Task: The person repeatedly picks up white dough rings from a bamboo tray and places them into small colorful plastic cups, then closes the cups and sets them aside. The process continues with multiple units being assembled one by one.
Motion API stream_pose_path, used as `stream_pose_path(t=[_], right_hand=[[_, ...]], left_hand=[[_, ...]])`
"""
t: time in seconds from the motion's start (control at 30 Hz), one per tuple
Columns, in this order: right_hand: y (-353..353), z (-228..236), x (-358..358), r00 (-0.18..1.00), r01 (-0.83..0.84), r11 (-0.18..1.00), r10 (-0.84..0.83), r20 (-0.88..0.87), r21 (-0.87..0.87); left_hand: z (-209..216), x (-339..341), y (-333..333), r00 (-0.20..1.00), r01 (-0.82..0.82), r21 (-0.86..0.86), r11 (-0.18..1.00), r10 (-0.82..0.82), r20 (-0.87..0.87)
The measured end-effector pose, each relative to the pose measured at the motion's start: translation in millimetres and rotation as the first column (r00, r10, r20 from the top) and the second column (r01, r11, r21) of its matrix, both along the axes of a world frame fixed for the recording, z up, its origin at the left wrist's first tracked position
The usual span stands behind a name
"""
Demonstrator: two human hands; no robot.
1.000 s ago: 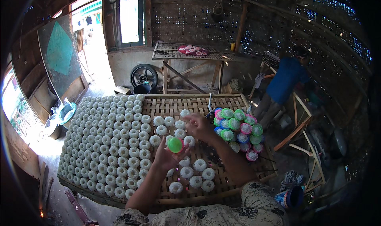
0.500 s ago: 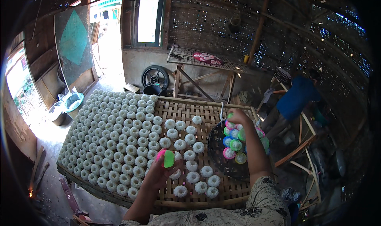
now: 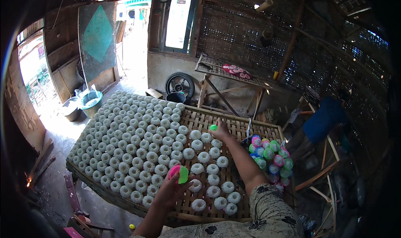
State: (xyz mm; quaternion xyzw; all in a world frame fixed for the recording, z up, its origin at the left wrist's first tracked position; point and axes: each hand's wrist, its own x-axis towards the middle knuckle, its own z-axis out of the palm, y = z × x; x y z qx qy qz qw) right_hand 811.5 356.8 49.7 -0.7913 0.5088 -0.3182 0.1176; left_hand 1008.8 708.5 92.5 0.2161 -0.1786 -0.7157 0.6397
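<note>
My left hand (image 3: 170, 190) is closed around a pink cup-shaped mould (image 3: 173, 171) and a green mould (image 3: 183, 175) stacked together, just above the near part of the bamboo rack (image 3: 246, 206). Past it, my right hand (image 3: 222, 131) reaches over the far half of the rack, its fingers pinching a small green mould (image 3: 213, 127). White shredded rings (image 3: 138, 148) lie in dense rows on the left side of the rack. Looser white rings (image 3: 204, 157) sit spaced out between my hands. Beside my right forearm is a pile of coloured moulds (image 3: 271, 158) with white shreds in them.
A second bamboo table (image 3: 259, 82) with a red tray (image 3: 237, 71) stands by the back wall. A wheel (image 3: 180, 86) leans nearby. Plastic-lined tubs (image 3: 90, 102) are by the doorway. At the right, a person in blue (image 3: 321, 119) bends over. A small fire (image 3: 29, 180) burns at far left.
My right hand has moved left from the mould pile to above the spaced rings, carrying the green mould. My left hand still holds its moulds. The whole view has shifted.
</note>
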Motion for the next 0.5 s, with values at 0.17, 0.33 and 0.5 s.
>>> stream_pose_path(t=[0.17, 0.33, 0.5], right_hand=[[-8.0, 20.6, -25.8, 0.983, 0.131, 0.990, -0.123, 0.135, -0.057], [61.6, 62.8, 14.0, 0.232, -0.643, 0.666, -0.299, 0.925, 0.377], [208.1, 58.0, 26.5, 0.154, -0.828, 0.354, -0.603, 0.783, 0.435]], left_hand=[[-2.9, 1.1, -4.2, 0.999, 0.000, 0.029, 1.000, 0.001, -0.052], [3.5, -12.8, -20.7, 0.962, -0.266, 0.034, 0.963, 0.267, -0.057], [3.7, -55.3, -55.0, 0.472, -0.358, -0.616, 0.702, 0.705, 0.529]])
